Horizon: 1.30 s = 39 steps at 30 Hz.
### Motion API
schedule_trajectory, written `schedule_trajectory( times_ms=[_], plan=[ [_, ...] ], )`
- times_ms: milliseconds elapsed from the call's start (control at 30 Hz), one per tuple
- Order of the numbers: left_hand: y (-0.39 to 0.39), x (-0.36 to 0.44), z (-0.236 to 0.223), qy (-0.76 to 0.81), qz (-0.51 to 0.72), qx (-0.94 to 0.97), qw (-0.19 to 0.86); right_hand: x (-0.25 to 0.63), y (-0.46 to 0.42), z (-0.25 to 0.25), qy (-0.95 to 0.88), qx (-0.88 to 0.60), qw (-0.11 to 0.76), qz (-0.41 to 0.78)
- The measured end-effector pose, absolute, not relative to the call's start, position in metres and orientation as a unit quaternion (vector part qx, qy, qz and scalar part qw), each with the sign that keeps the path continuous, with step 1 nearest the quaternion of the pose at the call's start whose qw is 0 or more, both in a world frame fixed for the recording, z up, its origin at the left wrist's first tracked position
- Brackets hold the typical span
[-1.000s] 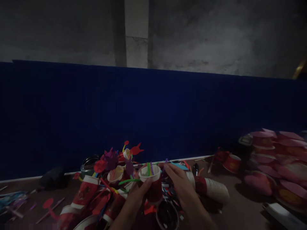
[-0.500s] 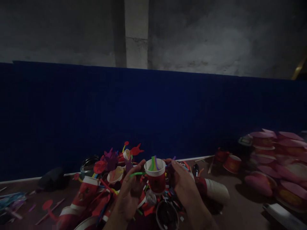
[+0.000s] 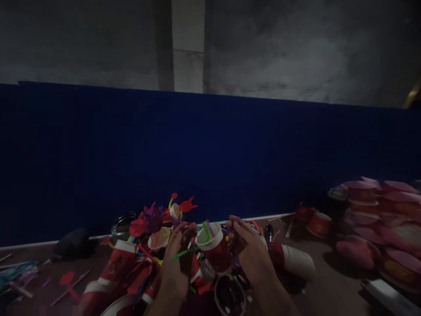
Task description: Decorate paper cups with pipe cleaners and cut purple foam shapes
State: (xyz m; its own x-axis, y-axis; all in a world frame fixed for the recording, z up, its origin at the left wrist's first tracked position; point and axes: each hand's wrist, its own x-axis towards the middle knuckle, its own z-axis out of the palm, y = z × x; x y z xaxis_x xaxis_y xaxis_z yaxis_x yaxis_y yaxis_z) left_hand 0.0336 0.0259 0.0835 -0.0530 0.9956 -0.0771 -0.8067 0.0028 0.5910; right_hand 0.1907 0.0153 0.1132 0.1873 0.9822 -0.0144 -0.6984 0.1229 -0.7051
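Observation:
A red paper cup [image 3: 219, 254] with a white rim tilts to the left between my hands, above a cluttered pile. Green and purple strips [image 3: 207, 231] stand inside it. From its left side a bent green strip [image 3: 184, 253] pokes out across my left hand [image 3: 176, 259]. That hand's fingers are stretched out beside the cup, with a narrow gap to the rim. On the cup's other side, my right hand [image 3: 251, 250] has its fingertips closed on a purple strip [image 3: 237, 220]. How the cup is supported is hard to see.
Red cups [image 3: 118, 263] with coloured paper shapes lie at left, near a dark jar [image 3: 123, 226]. A clear tub [image 3: 230, 295] sits below the hands. Stacked cups [image 3: 297, 262] lie at right, beyond them a pile of red cups [image 3: 388, 228]. A blue panel [image 3: 210, 153] stands behind.
The cup has tipped from nearly upright towards the left. The green strip at its side now points lower. My left hand's fingers have shifted slightly down.

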Motion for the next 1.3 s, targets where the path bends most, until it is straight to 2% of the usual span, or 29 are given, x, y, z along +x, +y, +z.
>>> schedule_trajectory(
  times_ms=[200, 333, 433, 567, 733, 833, 933, 1100, 1300],
  plan=[
    [0.029, 0.033, 0.077, 0.286, 0.666, 0.299, 0.62, 0.197, 0.022, 0.111, -0.195, -0.269, 0.76, 0.559],
    [0.024, 0.031, 0.084, 0.273, 0.664, 0.295, 0.63, 0.197, 0.02, 0.112, -0.219, -0.278, 0.749, 0.56],
    [0.024, 0.029, 0.088, 0.288, 0.648, 0.293, 0.642, 0.196, 0.017, 0.113, -0.273, -0.326, 0.717, 0.553],
    [0.026, 0.027, 0.089, 0.318, 0.587, 0.364, 0.649, 0.197, 0.012, 0.115, -0.414, -0.417, 0.618, 0.522],
    [0.026, 0.027, 0.089, 0.388, 0.526, 0.465, 0.597, 0.195, 0.007, 0.119, -0.59, -0.429, 0.533, 0.429],
    [0.023, 0.027, 0.092, 0.388, 0.518, 0.526, 0.551, 0.193, 0.007, 0.116, -0.62, -0.424, 0.481, 0.452],
    [0.022, 0.027, 0.094, 0.371, 0.532, 0.548, 0.528, 0.192, 0.008, 0.112, -0.624, -0.446, 0.457, 0.449],
    [0.023, 0.027, 0.092, 0.366, 0.527, 0.551, 0.534, 0.195, 0.009, 0.11, -0.665, -0.514, 0.441, 0.314],
    [0.017, 0.032, 0.092, 0.379, 0.523, 0.513, 0.565, 0.191, 0.012, 0.105, -0.618, -0.479, 0.409, 0.47]
  ],
)
